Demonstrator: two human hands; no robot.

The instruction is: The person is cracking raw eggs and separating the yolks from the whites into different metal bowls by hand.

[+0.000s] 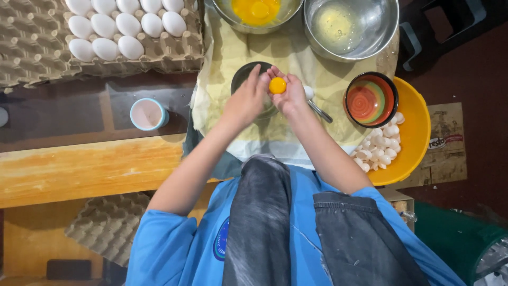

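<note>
the egg yolk (277, 85) sits between the two hands, directly above the small dark bowl (253, 87) on the yellow cloth (296, 58). the right hand (288, 94) cradles it: the fingers are curled into a cup under and around the yolk, not pressed shut. the left hand (247, 98) meets it from the other side, fingertips touching or just beside the yolk; whether it holds a piece of shell cannot be told from this view. the yolk is round, so it has no long axis. the right hand is the nearer, bearing hand. beyond the hands, the steel bowl of yolks (257, 11) lies straight ahead, and the steel bowl of whites (350, 26) ahead to the right. a spoon (317, 107) lies just beside the right wrist.
</note>
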